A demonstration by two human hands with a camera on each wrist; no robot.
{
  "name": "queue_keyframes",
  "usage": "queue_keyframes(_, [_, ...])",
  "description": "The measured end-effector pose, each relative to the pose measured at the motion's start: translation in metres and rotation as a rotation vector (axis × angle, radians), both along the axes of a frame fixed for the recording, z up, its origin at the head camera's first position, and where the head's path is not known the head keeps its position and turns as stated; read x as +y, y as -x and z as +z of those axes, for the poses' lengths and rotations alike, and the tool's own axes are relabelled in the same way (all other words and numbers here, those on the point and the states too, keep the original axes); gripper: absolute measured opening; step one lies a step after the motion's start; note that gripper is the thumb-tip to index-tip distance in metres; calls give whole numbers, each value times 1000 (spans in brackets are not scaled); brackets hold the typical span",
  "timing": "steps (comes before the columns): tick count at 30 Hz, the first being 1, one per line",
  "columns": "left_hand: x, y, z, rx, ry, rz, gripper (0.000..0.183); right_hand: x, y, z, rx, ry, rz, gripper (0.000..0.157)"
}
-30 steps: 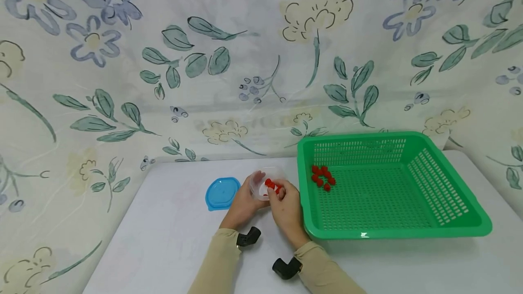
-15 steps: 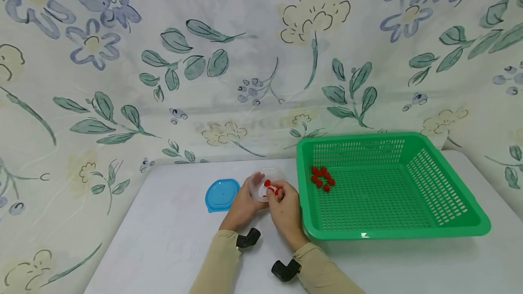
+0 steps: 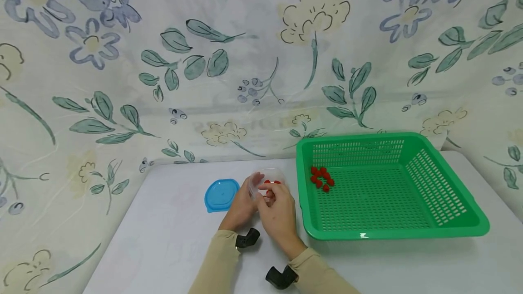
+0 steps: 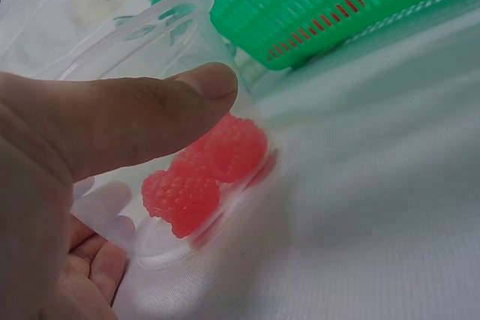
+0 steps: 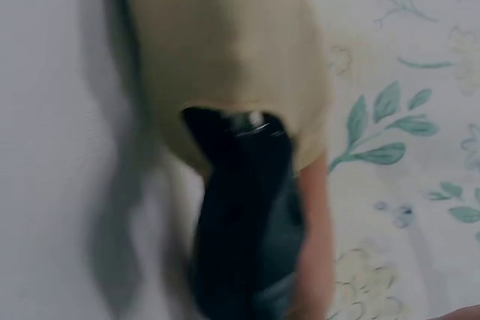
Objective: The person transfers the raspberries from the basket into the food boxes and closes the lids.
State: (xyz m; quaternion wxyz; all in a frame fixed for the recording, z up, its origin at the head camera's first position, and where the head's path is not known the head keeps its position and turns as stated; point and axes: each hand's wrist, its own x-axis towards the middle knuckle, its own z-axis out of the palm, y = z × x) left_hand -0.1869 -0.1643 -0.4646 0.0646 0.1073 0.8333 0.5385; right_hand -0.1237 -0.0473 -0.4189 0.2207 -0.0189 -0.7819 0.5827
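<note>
My left hand (image 3: 241,205) grips a clear plastic tub (image 3: 275,172) just left of the green basket. In the left wrist view its thumb (image 4: 172,103) lies along the tub's outer wall, with fingers showing behind. Several red raspberries (image 4: 184,200) sit in the bottom. Over the tub's mouth is my right hand (image 3: 279,210), its thumb and index fingertips apart and nothing seen between them; it partly covers the tub. The right wrist view is blurred and shows a sleeve (image 5: 225,35) and a black wrist mount (image 5: 247,222).
A blue lid (image 3: 222,195) lies on the white table (image 3: 163,239), left of my hands. The large green basket (image 3: 396,234) stands close by my right hand. Several raspberries (image 3: 318,184) are grouped in its left end. A floral cloth (image 3: 261,35) hangs behind.
My right hand has shifted left across the tub's mouth, and its thumb and index finger have spread apart. The left hand and tub stay in place.
</note>
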Motion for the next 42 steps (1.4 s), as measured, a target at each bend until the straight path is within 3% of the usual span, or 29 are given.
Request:
queue_keyframes(11, [-1,0,-1,-19,52,22,78,11,-14,37,-2,60,117,11])
queue_keyframes(20, [1,0,2,-76,27,35,91,29,-16,58,20,87,137,11])
queue_keyframes(33, [4,0,1,-125,22,61,102,71,-3,77,51,-17,44,15])
queue_keyframes(42, [2,-1,0,-124,8,57,102,100,19,89,58,-70,34,19])
